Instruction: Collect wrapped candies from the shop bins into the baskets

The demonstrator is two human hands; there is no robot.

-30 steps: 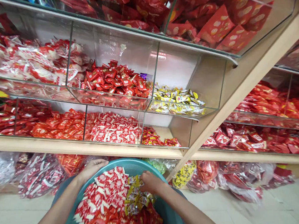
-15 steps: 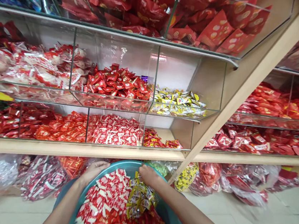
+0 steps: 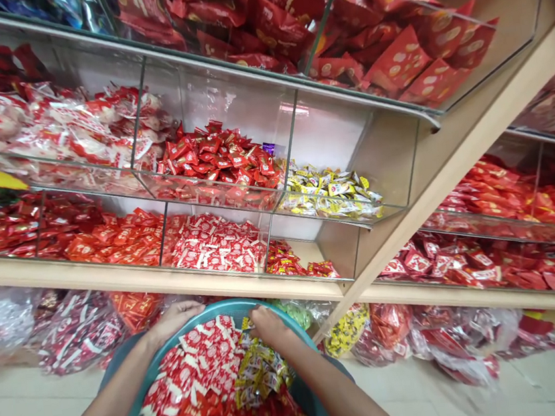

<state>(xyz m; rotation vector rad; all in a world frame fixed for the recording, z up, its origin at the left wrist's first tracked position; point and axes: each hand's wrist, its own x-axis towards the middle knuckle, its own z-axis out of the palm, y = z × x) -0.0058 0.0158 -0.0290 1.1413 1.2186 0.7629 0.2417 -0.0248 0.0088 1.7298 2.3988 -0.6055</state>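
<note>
A teal plastic basin (image 3: 229,307) sits low in the centre, heaped with red-and-white candy packets (image 3: 200,364), yellow candy packets (image 3: 261,373) and red ones at the near side. My left hand (image 3: 172,319) grips the basin's far rim, fingers curled over the edge. My right hand (image 3: 266,323) rests in the basin at the far end of the yellow packets, fingers curled down among them; whether it holds any is hidden.
Clear acrylic bins on wooden shelves (image 3: 175,276) rise in front, filled with red, red-and-white and yellow candies (image 3: 328,192). Clear bags of candy (image 3: 75,328) lie on the tiled floor under the shelf. A second shelf section (image 3: 501,236) stands to the right.
My right hand has slid from the right side of the yellow packets toward the basin's far rim. The left hand stays on the rim. The view has tilted slightly.
</note>
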